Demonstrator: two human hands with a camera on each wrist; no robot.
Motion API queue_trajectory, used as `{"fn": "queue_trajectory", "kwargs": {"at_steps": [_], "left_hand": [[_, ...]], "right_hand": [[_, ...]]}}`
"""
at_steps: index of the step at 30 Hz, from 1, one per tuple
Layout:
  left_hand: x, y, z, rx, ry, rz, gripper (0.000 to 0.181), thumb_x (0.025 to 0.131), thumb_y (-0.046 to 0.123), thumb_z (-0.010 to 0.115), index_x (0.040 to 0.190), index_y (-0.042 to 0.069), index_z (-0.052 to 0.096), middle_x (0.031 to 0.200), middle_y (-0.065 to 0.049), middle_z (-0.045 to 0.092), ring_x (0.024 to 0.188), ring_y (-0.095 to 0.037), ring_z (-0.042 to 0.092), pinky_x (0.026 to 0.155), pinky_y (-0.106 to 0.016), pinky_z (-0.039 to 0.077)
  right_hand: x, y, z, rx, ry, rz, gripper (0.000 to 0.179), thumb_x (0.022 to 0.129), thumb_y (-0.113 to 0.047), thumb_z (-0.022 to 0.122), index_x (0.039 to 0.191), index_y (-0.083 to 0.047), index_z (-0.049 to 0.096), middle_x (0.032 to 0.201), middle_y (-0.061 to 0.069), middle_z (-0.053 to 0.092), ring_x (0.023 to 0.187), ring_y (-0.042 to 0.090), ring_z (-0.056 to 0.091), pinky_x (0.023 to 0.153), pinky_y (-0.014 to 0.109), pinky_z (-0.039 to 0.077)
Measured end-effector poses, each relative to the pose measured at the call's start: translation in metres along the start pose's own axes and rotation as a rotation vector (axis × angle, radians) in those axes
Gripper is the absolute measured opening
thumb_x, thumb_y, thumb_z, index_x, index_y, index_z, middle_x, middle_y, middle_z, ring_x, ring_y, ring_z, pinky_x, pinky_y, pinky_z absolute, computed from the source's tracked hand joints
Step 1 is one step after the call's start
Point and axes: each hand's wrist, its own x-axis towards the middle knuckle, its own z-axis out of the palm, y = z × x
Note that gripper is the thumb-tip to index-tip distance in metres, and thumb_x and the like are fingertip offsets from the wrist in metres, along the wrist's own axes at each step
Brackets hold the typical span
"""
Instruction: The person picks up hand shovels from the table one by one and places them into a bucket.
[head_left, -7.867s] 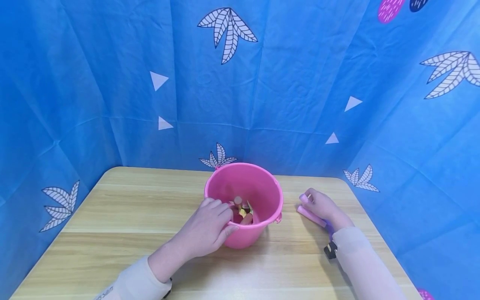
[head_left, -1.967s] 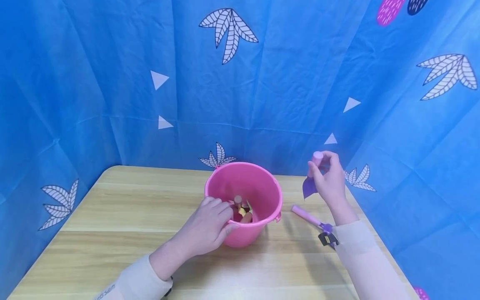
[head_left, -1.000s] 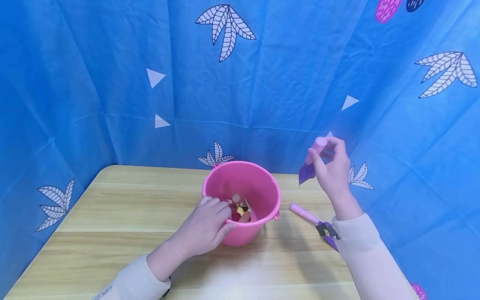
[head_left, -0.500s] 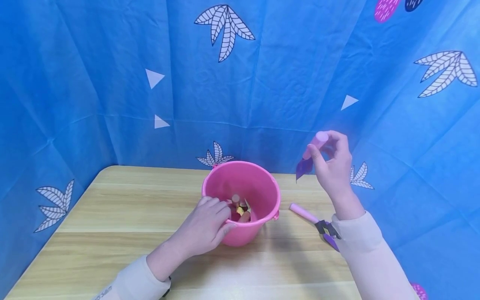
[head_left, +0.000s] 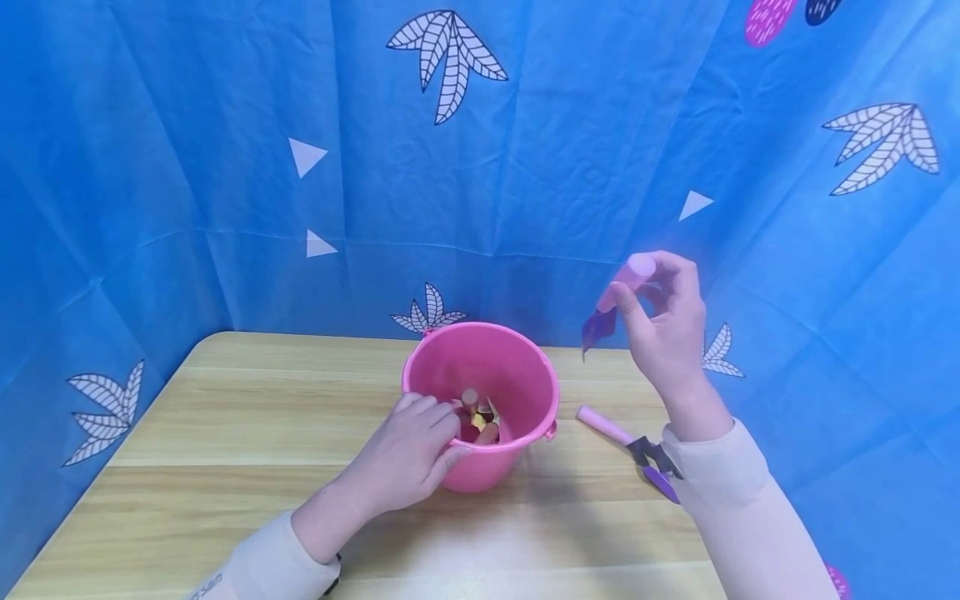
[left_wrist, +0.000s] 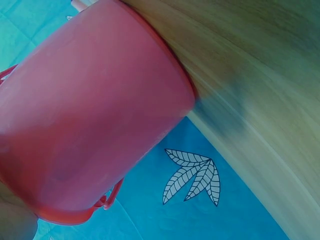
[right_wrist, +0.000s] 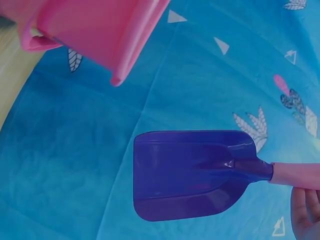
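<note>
A pink bucket (head_left: pixel 480 471) stands on the table, and my left hand (head_left: pixel 408 450) grips its near-left rim, fingers over the inside and thumb outside. Several small items, some with brown rounded ends (head_left: pixel 489 433), lie inside it; their kind is unclear. Raised to the right of the bucket, my right hand (head_left: pixel 667 325) holds a toy shovel by its pink handle (head_left: pixel 628 279). The shovel's flat purple blade (right_wrist: pixel 192 175) points down and left, above the table, apart from the bucket. The left wrist view is mostly filled by the bucket's side (left_wrist: pixel 95 110).
Below my right wrist, a second tool with a pink handle (head_left: pixel 603 425) and purple end (head_left: pixel 662 485) lies on the wooden table (head_left: pixel 262 417); the dark wrist camera partly covers it. A blue patterned curtain (head_left: pixel 420 183) hangs behind the table and along its sides.
Earlier, my right hand was down at the table by the pink handles. It has since lifted the shovel and keeps rising, the blade tilting left. My left hand stays on the rim.
</note>
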Motion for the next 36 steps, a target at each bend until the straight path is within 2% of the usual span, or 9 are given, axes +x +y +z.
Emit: {"fn": "queue_trajectory", "kwargs": {"at_steps": [8, 15, 23, 32, 36], "left_hand": [[-0.001, -0.001, -0.001, -0.001, -0.006, -0.002, 0.033, 0.103, 0.051, 0.045, 0.089, 0.024, 0.057, 0.088, 0.01, 0.054, 0.091, -0.011, 0.048, 0.09, -0.036, 0.038], [-0.001, -0.001, -0.001, -0.002, -0.012, -0.009, 0.037, 0.102, 0.055, 0.042, 0.093, 0.024, 0.059, 0.088, 0.012, 0.054, 0.091, -0.009, 0.048, 0.09, -0.036, 0.038], [-0.001, -0.001, -0.001, -0.002, 0.001, -0.002, 0.035, 0.103, 0.052, 0.044, 0.089, 0.023, 0.057, 0.087, 0.01, 0.053, 0.09, -0.011, 0.048, 0.089, -0.037, 0.039], [0.0, 0.0, -0.001, -0.004, 0.005, -0.001, 0.033, 0.103, 0.05, 0.044, 0.088, 0.023, 0.056, 0.087, 0.01, 0.053, 0.09, -0.011, 0.048, 0.09, -0.036, 0.038], [0.0, 0.001, -0.002, 0.002, 0.003, -0.003, 0.034, 0.104, 0.05, 0.044, 0.088, 0.023, 0.057, 0.087, 0.01, 0.053, 0.09, -0.011, 0.048, 0.09, -0.036, 0.039]], "right_hand": [[0.006, -0.014, 0.011, 0.114, -0.058, -0.038, 0.038, 0.091, 0.0, 0.069, 0.119, 0.014, 0.045, 0.088, 0.012, 0.063, 0.074, 0.021, 0.067, 0.081, 0.03, 0.054], [0.01, -0.021, 0.02, 0.212, -0.079, -0.061, 0.046, 0.093, -0.015, 0.07, 0.118, 0.014, 0.045, 0.083, 0.016, 0.064, 0.072, 0.023, 0.068, 0.078, 0.031, 0.056], [0.009, -0.021, 0.028, 0.27, -0.132, -0.068, 0.045, 0.094, -0.015, 0.069, 0.117, 0.014, 0.044, 0.084, 0.016, 0.064, 0.073, 0.026, 0.069, 0.075, 0.031, 0.057], [0.0, -0.02, 0.035, 0.292, -0.175, 0.001, 0.045, 0.094, -0.017, 0.069, 0.12, 0.011, 0.045, 0.088, 0.014, 0.063, 0.074, 0.026, 0.069, 0.076, 0.031, 0.057], [-0.007, -0.02, 0.038, 0.291, -0.186, 0.063, 0.038, 0.094, -0.008, 0.068, 0.121, 0.008, 0.047, 0.094, 0.015, 0.062, 0.08, 0.024, 0.068, 0.081, 0.029, 0.056]]}}
